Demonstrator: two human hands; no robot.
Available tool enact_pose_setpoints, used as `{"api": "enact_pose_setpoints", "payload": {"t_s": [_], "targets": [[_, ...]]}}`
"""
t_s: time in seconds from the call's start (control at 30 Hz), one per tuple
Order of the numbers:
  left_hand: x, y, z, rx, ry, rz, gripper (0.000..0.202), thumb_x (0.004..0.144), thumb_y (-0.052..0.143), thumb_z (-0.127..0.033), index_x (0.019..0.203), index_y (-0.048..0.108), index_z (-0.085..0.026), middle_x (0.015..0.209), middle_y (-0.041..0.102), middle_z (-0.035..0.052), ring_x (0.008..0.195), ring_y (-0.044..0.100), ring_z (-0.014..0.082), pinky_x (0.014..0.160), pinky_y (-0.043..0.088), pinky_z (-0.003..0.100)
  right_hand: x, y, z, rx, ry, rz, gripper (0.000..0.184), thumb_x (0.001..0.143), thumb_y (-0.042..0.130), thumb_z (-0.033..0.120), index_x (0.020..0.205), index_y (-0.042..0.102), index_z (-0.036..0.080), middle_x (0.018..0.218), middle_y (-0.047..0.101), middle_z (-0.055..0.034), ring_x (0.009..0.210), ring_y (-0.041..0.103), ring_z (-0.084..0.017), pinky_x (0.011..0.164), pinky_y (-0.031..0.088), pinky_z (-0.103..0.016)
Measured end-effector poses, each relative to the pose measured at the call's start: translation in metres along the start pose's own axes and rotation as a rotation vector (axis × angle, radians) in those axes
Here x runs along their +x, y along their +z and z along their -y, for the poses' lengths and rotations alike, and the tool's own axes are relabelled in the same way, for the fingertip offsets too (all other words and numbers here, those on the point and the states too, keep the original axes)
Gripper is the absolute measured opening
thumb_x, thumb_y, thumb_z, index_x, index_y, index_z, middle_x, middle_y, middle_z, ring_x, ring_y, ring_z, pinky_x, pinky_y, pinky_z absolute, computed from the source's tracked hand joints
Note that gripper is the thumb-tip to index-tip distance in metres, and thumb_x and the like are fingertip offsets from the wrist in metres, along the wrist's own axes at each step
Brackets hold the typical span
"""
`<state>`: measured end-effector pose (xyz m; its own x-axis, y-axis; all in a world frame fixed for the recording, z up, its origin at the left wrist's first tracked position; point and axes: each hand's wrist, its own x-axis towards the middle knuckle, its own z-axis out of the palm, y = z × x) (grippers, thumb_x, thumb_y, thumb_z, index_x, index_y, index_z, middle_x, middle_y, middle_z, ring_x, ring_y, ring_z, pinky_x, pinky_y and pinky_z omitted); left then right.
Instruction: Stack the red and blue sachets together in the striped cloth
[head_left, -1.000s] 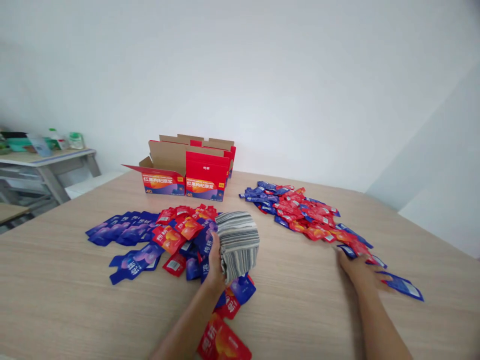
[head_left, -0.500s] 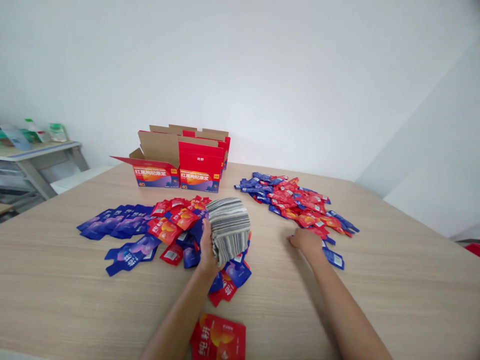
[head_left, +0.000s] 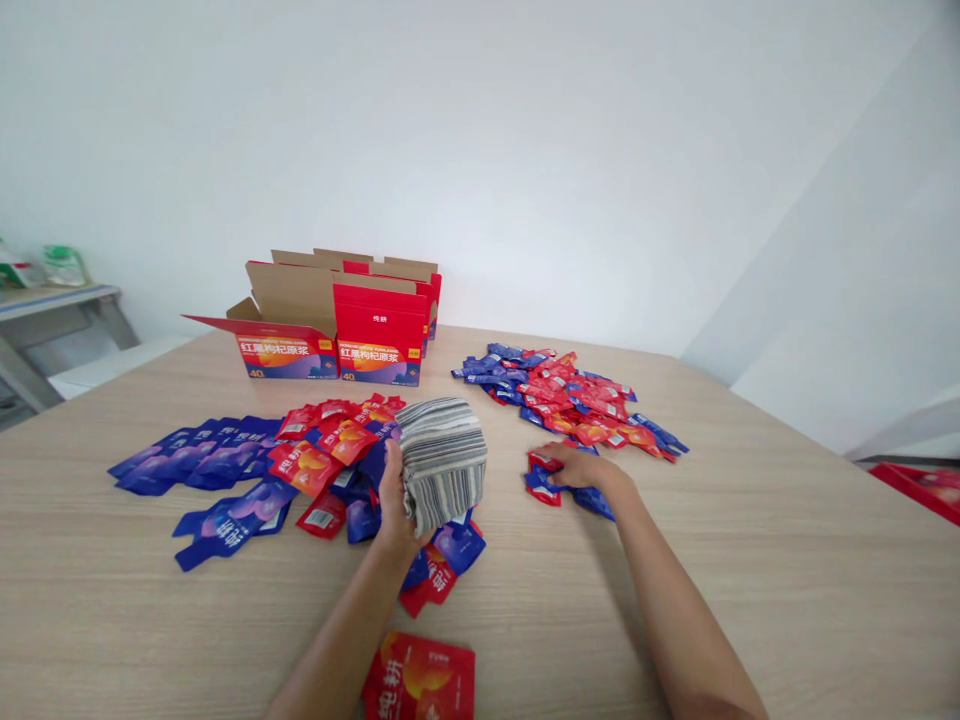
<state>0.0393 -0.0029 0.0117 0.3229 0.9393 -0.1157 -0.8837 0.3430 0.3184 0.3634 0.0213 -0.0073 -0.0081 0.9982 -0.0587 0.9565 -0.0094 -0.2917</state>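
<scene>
My left hand [head_left: 395, 497] grips a thick stack of sachets [head_left: 441, 459], seen edge-on as grey and white stripes, held above a spread of red and blue sachets [head_left: 315, 462] on the wooden table [head_left: 750, 560]. My right hand [head_left: 576, 467] lies palm down on a few red and blue sachets [head_left: 541, 484] at the near edge of a second pile [head_left: 570, 400]. Its fingers are bent over them, pressing them to the table. A red sachet [head_left: 421, 680] lies close to me between my forearms.
Two open red cardboard boxes [head_left: 337, 330] stand at the back of the table. A row of blue sachets [head_left: 195, 465] fans out at the left. A shelf with bottles [head_left: 52, 290] is at far left, a red tray [head_left: 922, 490] at far right.
My right hand has slid left along the table, dragging a few sachets from the right pile toward the middle. The left hand has kept hold of the stack.
</scene>
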Motion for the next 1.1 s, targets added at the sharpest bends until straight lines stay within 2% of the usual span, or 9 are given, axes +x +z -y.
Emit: {"api": "enact_pose_setpoints", "payload": {"t_s": [0.13, 0.23, 0.37, 0.5, 0.63, 0.73, 0.83, 0.97, 1.1], "targets": [[-0.002, -0.002, 0.003, 0.033, -0.045, 0.046, 0.06, 0.097, 0.043, -0.06, 0.12, 0.07, -0.013, 0.11, 0.077, 0.0142, 0.12, 0.065, 0.0327, 0.111, 0.044, 0.052, 0.003, 0.0, 0.003, 0.03, -0.028, 0.036, 0.041, 0.077, 0.069, 0.011, 0.114, 0.076, 0.025, 0.124, 0.074, -0.0029, 0.115, 0.068, -0.021, 0.1, 0.049, -0.027], [-0.002, -0.004, 0.006, 0.05, -0.079, 0.063, 0.057, 0.096, 0.046, -0.059, 0.116, 0.072, -0.011, 0.111, 0.077, 0.0146, 0.119, 0.066, 0.0333, 0.111, 0.044, 0.051, 0.002, -0.007, 0.006, 0.024, 0.021, -0.097, 0.03, 0.091, 0.055, 0.017, 0.113, 0.076, 0.022, 0.119, 0.075, -0.0092, 0.113, 0.069, -0.025, 0.1, 0.049, -0.034], [-0.004, -0.004, 0.012, 0.07, -0.166, 0.125, 0.054, 0.096, 0.049, -0.056, 0.127, 0.067, -0.016, 0.116, 0.076, 0.011, 0.115, 0.068, 0.0319, 0.108, 0.047, 0.049, -0.003, -0.021, 0.033, 0.05, -0.017, -0.334, 0.039, 0.101, 0.04, 0.024, 0.128, 0.067, 0.019, 0.13, 0.069, -0.0146, 0.125, 0.061, -0.029, 0.107, 0.045, -0.045], [-0.005, -0.002, 0.016, 0.072, -0.208, 0.169, 0.054, 0.096, 0.049, -0.055, 0.131, 0.064, -0.018, 0.117, 0.075, 0.0108, 0.112, 0.069, 0.0319, 0.105, 0.049, 0.048, -0.023, -0.018, 0.093, 0.19, -0.363, -0.474, 0.041, 0.104, 0.036, 0.029, 0.136, 0.062, 0.029, 0.155, 0.048, -0.0049, 0.144, 0.043, -0.025, 0.118, 0.035, -0.05], [-0.005, 0.0, 0.011, 0.047, -0.144, 0.135, 0.056, 0.096, 0.046, -0.058, 0.123, 0.068, -0.015, 0.113, 0.076, 0.0116, 0.111, 0.07, 0.0319, 0.104, 0.05, 0.048, -0.052, 0.001, 0.149, 0.25, -0.699, -0.223, 0.042, 0.1, 0.054, 0.045, 0.139, 0.06, 0.031, 0.16, 0.041, -0.0073, 0.146, 0.04, -0.029, 0.12, 0.032, -0.052], [-0.005, 0.0, 0.009, 0.038, -0.124, 0.074, 0.055, 0.098, 0.043, -0.056, 0.113, 0.072, -0.011, 0.108, 0.077, 0.0127, 0.11, 0.07, 0.0318, 0.105, 0.05, 0.046, -0.063, 0.016, 0.171, 0.292, -0.671, -0.118, 0.064, 0.088, 0.065, 0.063, 0.137, 0.059, 0.023, 0.163, 0.033, -0.0153, 0.15, 0.031, -0.034, 0.119, 0.033, -0.054], [-0.005, -0.001, 0.013, 0.019, -0.085, 0.028, 0.048, 0.098, 0.047, -0.051, 0.116, 0.072, -0.013, 0.109, 0.077, 0.0107, 0.111, 0.07, 0.0306, 0.107, 0.049, 0.045, -0.059, 0.03, 0.177, 0.328, -0.493, -0.245, 0.054, 0.099, 0.048, 0.06, 0.131, 0.06, 0.019, 0.163, 0.03, -0.0184, 0.153, 0.025, -0.033, 0.121, 0.026, -0.059], [-0.006, 0.0, 0.021, -0.038, -0.108, 0.047, 0.051, 0.098, 0.049, -0.049, 0.132, 0.064, -0.015, 0.121, 0.074, 0.0121, 0.117, 0.067, 0.0306, 0.111, 0.045, 0.046, -0.047, 0.041, 0.172, 0.185, -0.321, -0.334, 0.089, 0.094, 0.052, 0.067, 0.155, 0.03, 0.007, 0.165, 0.015, -0.0285, 0.155, 0.006, -0.039, 0.121, 0.01, -0.068], [-0.007, 0.001, 0.023, -0.068, -0.144, 0.077, 0.054, 0.099, 0.048, -0.049, 0.139, 0.059, -0.016, 0.127, 0.071, 0.013, 0.122, 0.064, 0.0311, 0.114, 0.042, 0.046, -0.044, 0.038, 0.167, 0.067, -0.35, -0.289, 0.088, 0.097, 0.048, 0.064, 0.16, 0.022, 0.008, 0.165, 0.014, -0.0261, 0.155, 0.005, -0.037, 0.122, 0.01, -0.065]]}}
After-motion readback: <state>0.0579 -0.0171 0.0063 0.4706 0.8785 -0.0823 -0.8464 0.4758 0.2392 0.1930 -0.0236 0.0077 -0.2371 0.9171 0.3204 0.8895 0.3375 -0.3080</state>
